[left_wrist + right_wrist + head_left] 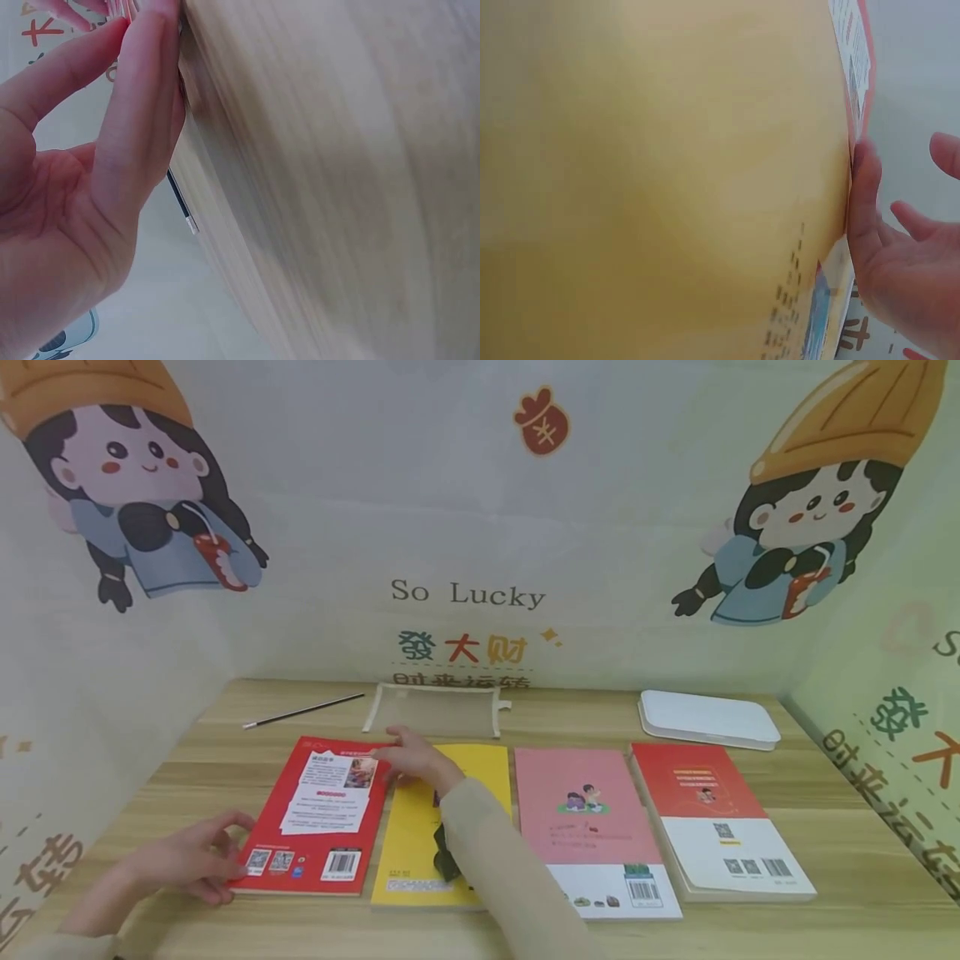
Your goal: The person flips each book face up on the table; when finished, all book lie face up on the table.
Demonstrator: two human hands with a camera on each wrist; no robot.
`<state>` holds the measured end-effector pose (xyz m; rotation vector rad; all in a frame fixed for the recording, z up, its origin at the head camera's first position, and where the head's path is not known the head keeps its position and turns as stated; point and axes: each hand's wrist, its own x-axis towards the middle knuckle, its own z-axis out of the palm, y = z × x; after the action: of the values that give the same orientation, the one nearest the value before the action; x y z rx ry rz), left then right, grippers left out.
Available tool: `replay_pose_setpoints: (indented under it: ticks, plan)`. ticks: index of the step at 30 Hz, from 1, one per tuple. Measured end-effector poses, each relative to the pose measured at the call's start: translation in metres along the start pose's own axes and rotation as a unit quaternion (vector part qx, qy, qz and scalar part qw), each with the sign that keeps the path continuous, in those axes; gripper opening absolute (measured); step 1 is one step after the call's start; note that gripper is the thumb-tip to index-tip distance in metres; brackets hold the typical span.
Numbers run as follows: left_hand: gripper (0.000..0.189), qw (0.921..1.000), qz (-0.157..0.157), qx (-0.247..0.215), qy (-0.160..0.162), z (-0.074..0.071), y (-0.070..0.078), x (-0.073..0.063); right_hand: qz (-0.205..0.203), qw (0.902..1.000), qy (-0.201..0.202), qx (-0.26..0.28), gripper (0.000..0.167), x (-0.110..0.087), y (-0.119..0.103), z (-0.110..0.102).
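A red book (322, 818) with white text panels and a barcode lies at the left of a row of books. At its lower left corner, my left hand (197, 857) pinches the edge between thumb and fingers. The left wrist view shows this hand (82, 165) close up, fingertips at the red edge. My right hand (420, 758) reaches over the top of the yellow book (408, 843), its fingertips at the red book's upper right edge. In the right wrist view the fingers of that hand (907, 262) are extended, the thumb apart.
Right of the yellow book lie a pink and white book (581, 802) and a red and white book (727, 827). Behind the row are a pencil (303, 712), a mesh pouch (435, 710) and a white case (708, 718). Printed cloth (465, 510) walls the wooden table (847, 835).
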<state>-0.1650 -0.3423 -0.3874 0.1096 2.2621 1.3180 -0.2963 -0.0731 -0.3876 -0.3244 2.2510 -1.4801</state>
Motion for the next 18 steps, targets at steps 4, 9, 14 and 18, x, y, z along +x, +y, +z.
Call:
replay_pose_setpoints:
  ticks: [4,9,14,18]
  plan:
    - [0.052,0.9999,0.014,0.001,-0.002,-0.001,-0.002,0.001,-0.015,0.9995,0.027,0.007,0.053,0.000,-0.003,-0.003]
    - [0.053,0.9999,0.009,0.005,-0.003,-0.002,-0.002,0.001,-0.049,0.9955,0.043,0.069,0.046,0.002,-0.007,-0.007]
    - [0.056,1.0000,0.001,0.004,-0.007,-0.001,-0.001,0.002,-0.085,0.9831,0.057,0.152,0.045,0.002,-0.012,-0.008]
    - [0.057,0.9999,0.001,0.003,-0.011,0.000,-0.001,0.003,-0.089,0.9808,0.064,0.161,0.043,-0.002,-0.016,-0.008]
